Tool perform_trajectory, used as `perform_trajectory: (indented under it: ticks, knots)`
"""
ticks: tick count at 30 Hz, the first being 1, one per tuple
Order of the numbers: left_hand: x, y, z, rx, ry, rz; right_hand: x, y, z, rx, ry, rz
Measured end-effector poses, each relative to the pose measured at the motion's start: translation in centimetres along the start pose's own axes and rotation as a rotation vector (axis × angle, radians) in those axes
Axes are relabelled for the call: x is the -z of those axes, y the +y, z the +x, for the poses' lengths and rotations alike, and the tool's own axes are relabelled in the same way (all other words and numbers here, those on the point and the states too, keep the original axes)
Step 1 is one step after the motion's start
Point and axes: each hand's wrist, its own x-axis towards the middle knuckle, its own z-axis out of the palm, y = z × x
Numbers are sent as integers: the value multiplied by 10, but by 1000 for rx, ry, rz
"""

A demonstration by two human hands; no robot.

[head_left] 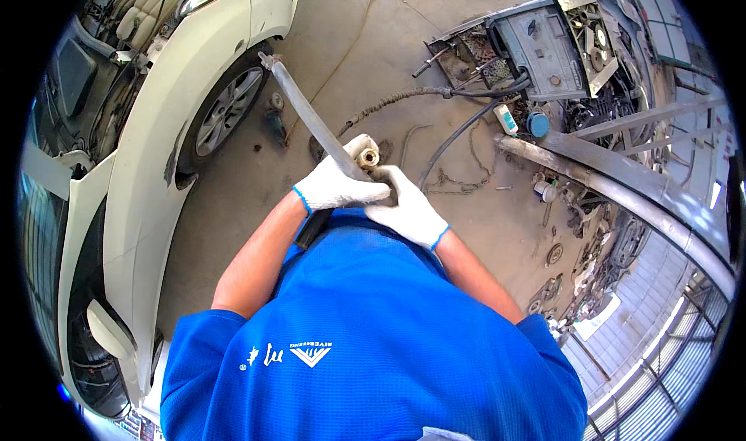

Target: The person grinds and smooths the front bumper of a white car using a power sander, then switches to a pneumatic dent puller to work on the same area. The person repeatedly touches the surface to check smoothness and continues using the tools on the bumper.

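Note:
A long grey tube-like tool [303, 107] slants up from my hands toward the car's front wheel, with a metal fitting [270, 60] at its far end. My left hand [334, 184], in a white knit glove with a blue cuff, is closed around the tool's near part. Beside those fingers shows a yellowish round end with a hole [368, 157]. My right hand [410, 212], gloved the same way, is closed close against the left one, by a dark part between them. What its fingers grip is hidden.
At left stands a pale car [148, 169] with its front wheel [229, 115]. A thick wrapped cable [388, 99] runs from near my hands to a grey machine [536, 48]. A chain [462, 184] lies on the floor; a metal beam [622, 184] and scattered parts are at right.

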Motion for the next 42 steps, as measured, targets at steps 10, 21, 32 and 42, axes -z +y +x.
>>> perform_trajectory:
  ticks: [10, 21, 32, 42]
  knots:
    - [0, -4, 13, -33, 111, -149, -35, 31, 41, -46, 158, 258]
    - [-12, -68, 28, 24, -21, -280, -39, 45, 30, -96, 206, 35]
    - [2, -104, 11, 58, -241, -477, -52, 66, 24, -88, 282, -89]
    - [29, -154, -1, 383, -268, 287, -39, 60, 40, -126, 114, -235]
